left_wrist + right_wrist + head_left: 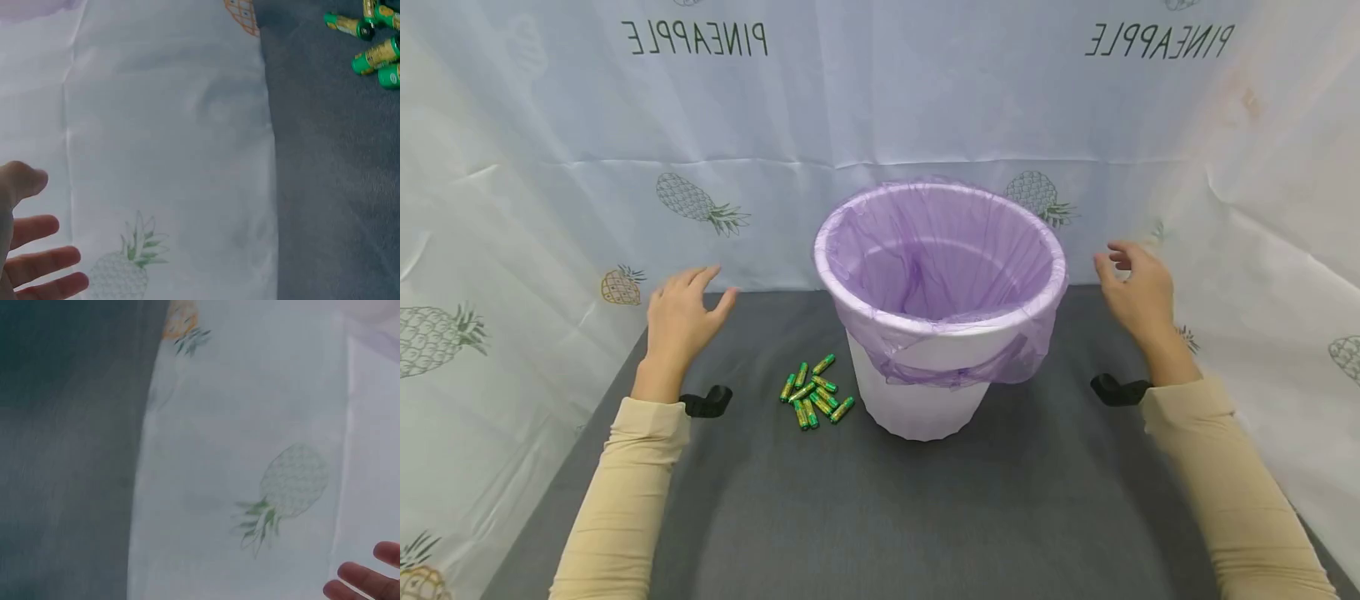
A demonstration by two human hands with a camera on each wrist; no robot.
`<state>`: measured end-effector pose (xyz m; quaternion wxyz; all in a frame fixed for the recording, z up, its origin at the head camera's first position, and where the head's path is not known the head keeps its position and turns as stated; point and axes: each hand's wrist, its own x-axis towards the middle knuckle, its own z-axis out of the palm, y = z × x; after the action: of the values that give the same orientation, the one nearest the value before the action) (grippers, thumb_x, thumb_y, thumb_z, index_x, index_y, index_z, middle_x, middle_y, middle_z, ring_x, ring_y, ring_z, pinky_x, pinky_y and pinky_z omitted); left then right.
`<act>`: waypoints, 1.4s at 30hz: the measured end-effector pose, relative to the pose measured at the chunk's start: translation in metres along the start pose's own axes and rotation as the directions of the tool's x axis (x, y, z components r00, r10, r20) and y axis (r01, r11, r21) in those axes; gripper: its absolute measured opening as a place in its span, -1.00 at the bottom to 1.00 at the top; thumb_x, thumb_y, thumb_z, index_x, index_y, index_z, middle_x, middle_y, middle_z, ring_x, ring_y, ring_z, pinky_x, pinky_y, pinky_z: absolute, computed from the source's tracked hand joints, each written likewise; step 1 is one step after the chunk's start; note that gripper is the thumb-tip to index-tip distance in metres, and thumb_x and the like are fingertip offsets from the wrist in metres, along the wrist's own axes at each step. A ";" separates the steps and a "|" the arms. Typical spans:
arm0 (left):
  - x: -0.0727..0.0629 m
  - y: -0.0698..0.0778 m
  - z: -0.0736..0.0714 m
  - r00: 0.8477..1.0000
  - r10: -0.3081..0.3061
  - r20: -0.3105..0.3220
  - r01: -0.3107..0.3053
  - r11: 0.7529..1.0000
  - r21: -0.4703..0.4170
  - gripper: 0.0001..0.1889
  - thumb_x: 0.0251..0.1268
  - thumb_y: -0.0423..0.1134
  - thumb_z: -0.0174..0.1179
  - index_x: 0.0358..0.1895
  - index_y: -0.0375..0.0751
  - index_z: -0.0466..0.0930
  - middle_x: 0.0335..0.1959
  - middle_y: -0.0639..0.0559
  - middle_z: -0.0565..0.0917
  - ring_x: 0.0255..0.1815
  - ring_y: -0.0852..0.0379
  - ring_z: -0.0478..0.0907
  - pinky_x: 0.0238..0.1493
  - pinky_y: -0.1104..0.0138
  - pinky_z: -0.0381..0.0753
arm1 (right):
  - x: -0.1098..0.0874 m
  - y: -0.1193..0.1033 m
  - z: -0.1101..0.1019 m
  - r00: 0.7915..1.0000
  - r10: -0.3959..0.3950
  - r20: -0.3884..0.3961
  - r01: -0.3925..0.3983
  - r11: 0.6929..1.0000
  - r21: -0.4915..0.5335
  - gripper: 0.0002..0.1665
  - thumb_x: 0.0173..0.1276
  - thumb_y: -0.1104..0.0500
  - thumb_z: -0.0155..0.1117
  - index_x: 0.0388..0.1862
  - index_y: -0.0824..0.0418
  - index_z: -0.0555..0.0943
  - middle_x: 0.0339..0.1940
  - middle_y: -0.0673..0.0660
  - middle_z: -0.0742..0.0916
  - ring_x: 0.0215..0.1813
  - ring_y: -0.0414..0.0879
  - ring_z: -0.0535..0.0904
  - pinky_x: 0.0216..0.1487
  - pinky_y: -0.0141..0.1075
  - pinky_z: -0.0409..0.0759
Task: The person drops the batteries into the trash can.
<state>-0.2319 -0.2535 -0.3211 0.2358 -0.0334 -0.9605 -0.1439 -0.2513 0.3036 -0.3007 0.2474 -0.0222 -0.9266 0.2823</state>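
A white trash bin (917, 408) stands upright on the dark grey table, lined with a thin purple bag (955, 275) folded over its rim. Left of the bin's base lies a loose pile of small green and gold batteries (814, 393); some also show in the left wrist view, where batteries (375, 56) sit at the upper right. My left hand (681, 321) is raised to the left of the pile, thumb spread from the fingers, holding nothing. On the bin's other side my right hand (1138, 292) hovers with loosely bent fingers and nothing in it.
The grey tabletop (880, 517) spreads in front of the bin. Behind and at both sides hangs a white curtain (865, 100) with pineapple prints. A black strap piece (707, 402) sticks out at the left wrist, another black strap piece (1118, 390) at the right.
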 end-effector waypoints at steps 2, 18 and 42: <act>-0.004 0.002 0.002 0.997 0.015 -0.073 -0.018 0.999 -0.041 -0.56 0.39 -0.07 0.11 0.22 -0.22 0.52 0.15 -0.32 0.58 0.17 -0.33 0.47 0.10 -0.20 0.40 | -0.003 -0.005 0.001 0.999 0.004 -0.049 0.000 0.997 0.080 -0.43 0.49 -0.04 -0.04 0.23 0.36 0.49 0.12 0.45 0.63 0.02 0.02 0.62 0.07 -0.23 0.55; -0.035 0.012 0.018 0.991 0.045 -0.125 -0.097 0.890 -0.446 -0.77 0.39 -0.31 0.11 -0.03 -0.33 0.66 -0.17 -0.28 0.70 -0.23 0.45 0.53 -0.08 0.55 0.50 | -0.035 -0.047 0.011 0.993 -0.090 -0.074 0.113 0.599 0.793 -0.73 0.47 0.29 0.05 -0.07 -0.04 0.61 -0.28 -0.24 0.73 -0.19 -0.42 0.64 -0.19 -0.63 0.59; -0.064 -0.007 0.067 0.924 0.148 0.352 0.119 0.764 -0.634 -0.66 0.41 -0.21 0.12 0.17 -0.25 0.55 0.00 -0.30 0.63 -0.22 0.25 0.55 -0.19 0.33 0.56 | -0.071 -0.083 0.027 0.982 -0.181 -0.048 0.083 0.194 0.977 -0.37 0.38 0.01 0.24 0.38 0.08 0.35 -0.27 -0.09 0.61 -0.31 -0.34 0.50 -0.31 -0.56 0.45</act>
<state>-0.2060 -0.2405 -0.4090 0.0193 -0.1471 -0.8787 -0.4538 -0.1935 0.2069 -0.3070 0.1931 0.2287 -0.5491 0.7803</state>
